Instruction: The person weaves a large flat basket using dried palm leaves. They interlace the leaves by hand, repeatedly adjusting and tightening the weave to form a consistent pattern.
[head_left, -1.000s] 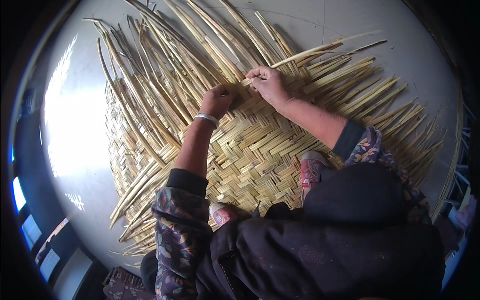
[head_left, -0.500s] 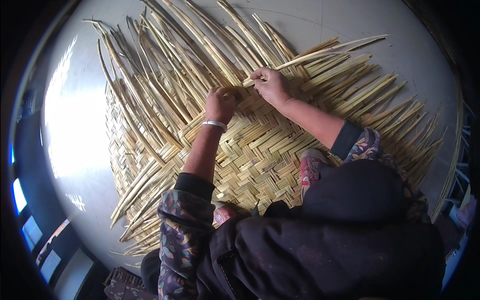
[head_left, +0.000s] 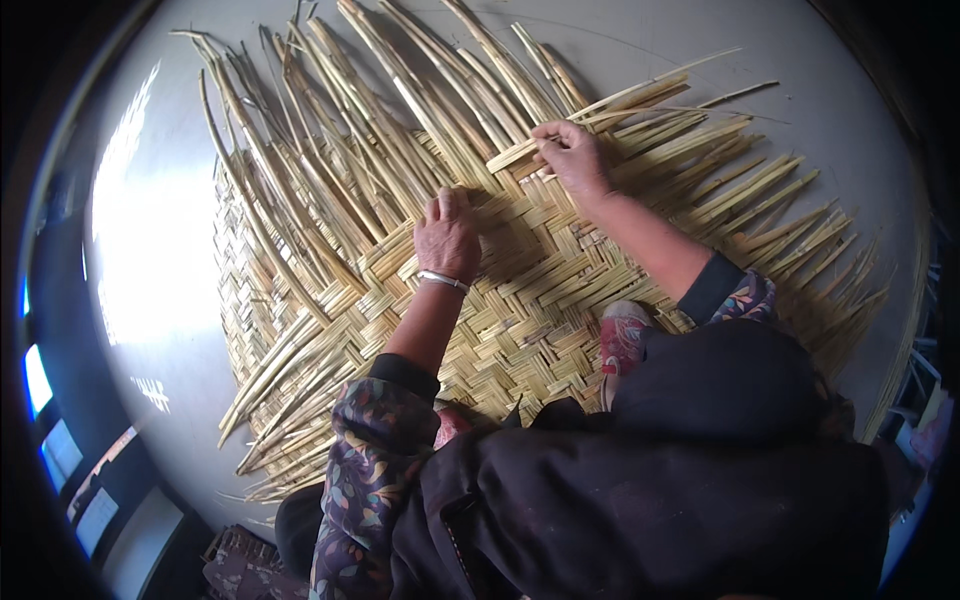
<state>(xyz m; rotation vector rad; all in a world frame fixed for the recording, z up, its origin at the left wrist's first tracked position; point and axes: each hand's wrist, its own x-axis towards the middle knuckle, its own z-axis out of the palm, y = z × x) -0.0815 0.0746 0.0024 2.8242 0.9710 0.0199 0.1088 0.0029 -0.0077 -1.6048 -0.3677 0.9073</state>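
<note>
A pale woven mat (head_left: 520,290) of flattened reed strips lies on the floor before me, its herringbone pattern reaching to my shoes. My right hand (head_left: 575,165) pinches a reed strip (head_left: 515,156) at the mat's far edge between thumb and fingers. This strip runs off to the right beneath the hand. My left hand (head_left: 447,240) is bent over the weave to the left of it, back of the hand up. Its fingers are curled down at the edge of the weave, and whatever their tips grip is hidden.
Long unwoven reed ends (head_left: 400,75) fan out from the far side of the mat. Shorter ends (head_left: 745,200) stick out at the right. My red patterned shoe (head_left: 622,340) rests on the mat. Bright light falls on the grey floor (head_left: 150,240) at the left.
My right hand has shifted right and slightly away from my left hand, with more of the strip now showing. My left hand has come slightly nearer and to the right.
</note>
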